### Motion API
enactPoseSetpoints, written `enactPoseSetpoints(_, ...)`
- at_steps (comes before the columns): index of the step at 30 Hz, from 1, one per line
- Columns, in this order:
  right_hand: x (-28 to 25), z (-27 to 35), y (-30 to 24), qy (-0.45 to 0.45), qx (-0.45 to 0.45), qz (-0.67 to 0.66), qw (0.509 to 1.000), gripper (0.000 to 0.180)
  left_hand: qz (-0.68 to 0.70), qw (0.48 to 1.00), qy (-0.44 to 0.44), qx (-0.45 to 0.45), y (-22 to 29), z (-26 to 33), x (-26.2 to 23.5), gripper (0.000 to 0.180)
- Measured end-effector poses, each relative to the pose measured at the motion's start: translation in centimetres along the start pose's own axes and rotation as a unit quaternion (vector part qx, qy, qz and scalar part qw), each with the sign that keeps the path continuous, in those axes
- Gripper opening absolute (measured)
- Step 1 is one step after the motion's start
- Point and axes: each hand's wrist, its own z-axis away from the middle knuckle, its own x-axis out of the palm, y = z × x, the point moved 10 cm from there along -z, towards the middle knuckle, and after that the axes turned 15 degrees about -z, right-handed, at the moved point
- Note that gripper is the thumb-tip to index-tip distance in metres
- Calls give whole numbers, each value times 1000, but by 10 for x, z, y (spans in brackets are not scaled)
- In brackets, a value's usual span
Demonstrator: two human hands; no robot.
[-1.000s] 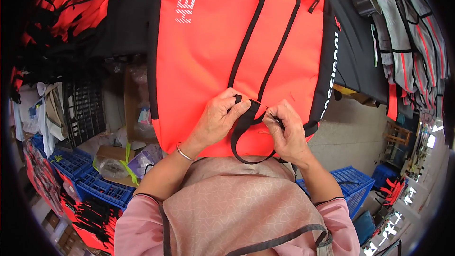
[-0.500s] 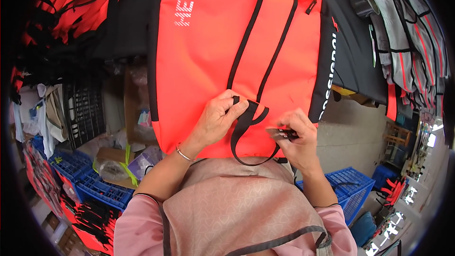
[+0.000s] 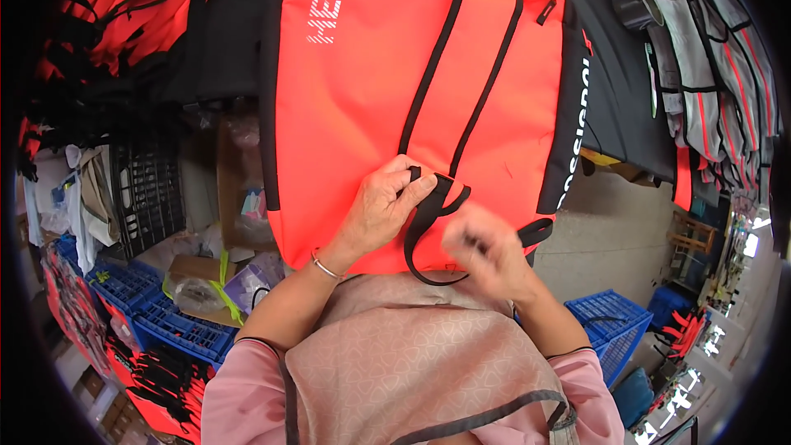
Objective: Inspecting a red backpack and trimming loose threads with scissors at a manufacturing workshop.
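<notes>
A large orange-red backpack (image 3: 346, 115) with black edging lies in front of me, its padded shoulder strap (image 3: 465, 74) facing up. My left hand (image 3: 377, 208) is closed on a black webbing strap (image 3: 422, 227) at the lower end of that shoulder strap, pinching it between thumb and fingers. The webbing hangs in a loop toward my apron. Just right of the loop, my right hand (image 3: 486, 251) is curled and smeared by motion, with a small dark metal tool (image 3: 473, 243) partly hidden in its fingers. Beside its knuckles shows a black loop (image 3: 537, 232); what it belongs to is unclear.
Orange and black bags (image 3: 136, 8) are piled at the far left. Grey pieces with black and red trim (image 3: 700, 74) hang over the right side, near a dark cup (image 3: 636, 7). Blue crates (image 3: 610, 330) stand low on both sides, and a black crate (image 3: 147, 189) at left.
My right hand has moved a little left and down toward the webbing loop, covering most of the metal tool. A black loop now shows right of it. My left hand keeps its pinch; the backpack has shifted slightly.
</notes>
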Motion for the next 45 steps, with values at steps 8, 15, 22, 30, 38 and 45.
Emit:
enactPoseSetpoints(8, -30, 22, -4, 153, 51, -47, 986, 34, 42, 999, -3, 14, 0, 5, 1, 38)
enactPoseSetpoints(15, -33, 2, -27, 163, -74, 308, 934, 21, 3, 1000, -8, 17, 1, 9, 2, 40)
enactPoseSetpoints(22, -61, 13, 17, 209, 83, -49, 973, 22, 95, 995, -6, 4, 14, 6, -5, 34)
enactPoseSetpoints(30, -130, 40, 17, 370, -1, -129, 920, 21, -201, 936, -161, 239, 60, 52, 49, 34)
enactPoseSetpoints(38, -138, -8, -36, 355, -113, -76, 925, 12, -319, 878, 175, 311, 160, -71, -52, 43)
enactPoseSetpoints(45, -153, -67, -68, 349, -175, -38, 920, 14, -532, 813, 99, 213, 98, -120, 20, 85)
